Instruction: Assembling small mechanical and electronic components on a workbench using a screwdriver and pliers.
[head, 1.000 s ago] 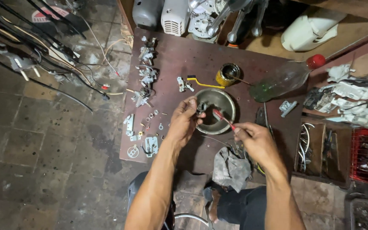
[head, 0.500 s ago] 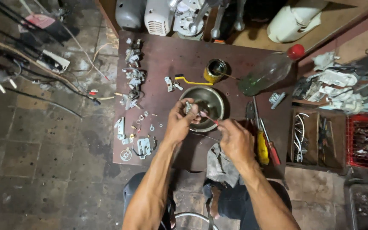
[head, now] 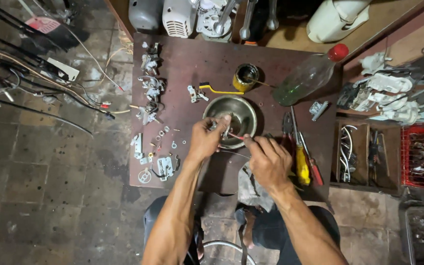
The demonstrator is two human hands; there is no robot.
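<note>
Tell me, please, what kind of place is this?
Probably a small repair workshop, worked at floor level. A low brown work board holds rows of small metal parts, screwdrivers lie beside a steel bowl, and appliance housings stand behind.

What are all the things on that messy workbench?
Round steel bowl: one, silvery, board centre.
Small metal part: one, grey, in left hand at bowl rim.
Thin red-handled tool: one, in right hand.
Open round tin: one, yellow, behind bowl.
Clear plastic bottle with red cap: one, lying right of tin.
Yellow-handled screwdriver: one, right of bowl.
Small metal assemblies: several, grey, board's left side.
Grey rag: one, under right wrist.
Left hand: one.
Right hand: one.
</note>
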